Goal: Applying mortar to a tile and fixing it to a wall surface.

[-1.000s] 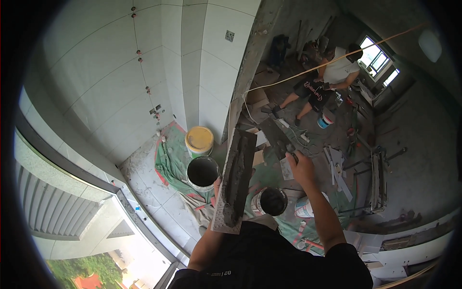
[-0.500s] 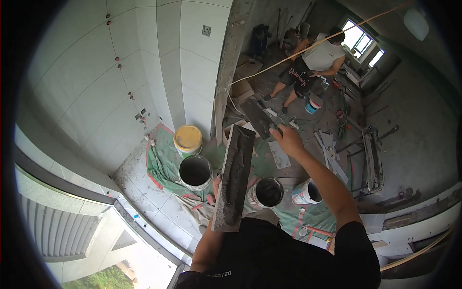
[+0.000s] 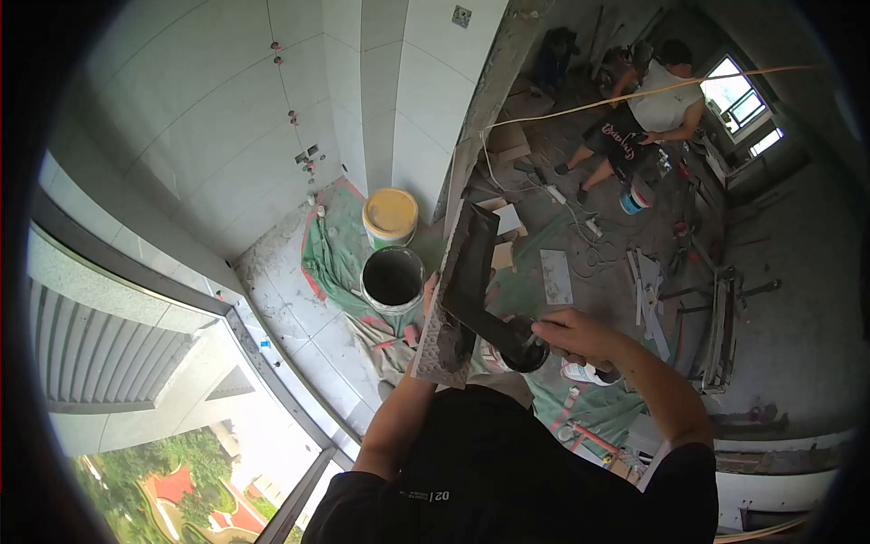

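Observation:
A long narrow tile (image 3: 439, 361) lies tilted before me, its patterned back partly covered with a thick layer of dark grey mortar (image 3: 473, 258). My left hand (image 3: 430, 292) supports it from beneath, fingers showing at both long edges. My right hand (image 3: 578, 334) is closed round the handle of a flat trowel (image 3: 488, 326). The trowel's blade crosses the tile's lower half and touches the mortar. Behind the trowel, a bucket of dark mortar (image 3: 530, 358) is partly hidden. Bare tile back shows along the left edge and near end.
A yellow-lidded bucket (image 3: 391, 212) and an open dark-filled bucket (image 3: 367, 288) stand on green sheeting (image 3: 328, 254). Another white bucket (image 3: 577, 372) is partly behind my right arm. Farther off, a co-worker (image 3: 660, 104) stands among tools and cables. A window frame (image 3: 272, 370) borders the left.
My right hand has brought the trowel down and nearer, from beyond the tile onto its mortar. The tile stays in my left hand. The whole view has shifted.

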`<state>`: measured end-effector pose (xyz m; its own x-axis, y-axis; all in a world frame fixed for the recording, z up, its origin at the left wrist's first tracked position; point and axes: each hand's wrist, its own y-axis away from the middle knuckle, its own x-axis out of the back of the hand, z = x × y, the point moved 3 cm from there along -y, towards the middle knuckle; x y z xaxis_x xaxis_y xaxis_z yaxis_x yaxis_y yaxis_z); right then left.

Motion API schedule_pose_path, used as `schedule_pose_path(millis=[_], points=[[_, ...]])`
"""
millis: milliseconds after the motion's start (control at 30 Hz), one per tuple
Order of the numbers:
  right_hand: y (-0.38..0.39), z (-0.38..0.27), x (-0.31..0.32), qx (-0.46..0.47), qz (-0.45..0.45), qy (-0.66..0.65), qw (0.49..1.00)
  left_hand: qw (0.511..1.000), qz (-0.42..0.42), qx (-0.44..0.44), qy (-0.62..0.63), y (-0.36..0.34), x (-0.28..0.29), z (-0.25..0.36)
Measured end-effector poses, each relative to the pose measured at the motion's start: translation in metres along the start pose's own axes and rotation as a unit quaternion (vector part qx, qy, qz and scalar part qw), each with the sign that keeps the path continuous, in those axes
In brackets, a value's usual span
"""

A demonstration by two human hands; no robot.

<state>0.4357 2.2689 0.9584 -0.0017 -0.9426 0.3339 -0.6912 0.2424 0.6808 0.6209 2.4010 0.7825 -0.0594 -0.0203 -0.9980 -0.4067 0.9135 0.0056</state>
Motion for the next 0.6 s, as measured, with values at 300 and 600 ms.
schedule_pose_path(millis=[300,600], points=[[0.005,-0.001,-0.004,0.353,0.195,0.483,0.777,0.999,-0.021,0.03,0.04,0.0,0.014,0.006],[-0.006,-0.009,0.021,-0.027,-0.021,0.055,0.998,0.999,-0.031,0.013,0.042,-0.002,-0.004,0.002]])
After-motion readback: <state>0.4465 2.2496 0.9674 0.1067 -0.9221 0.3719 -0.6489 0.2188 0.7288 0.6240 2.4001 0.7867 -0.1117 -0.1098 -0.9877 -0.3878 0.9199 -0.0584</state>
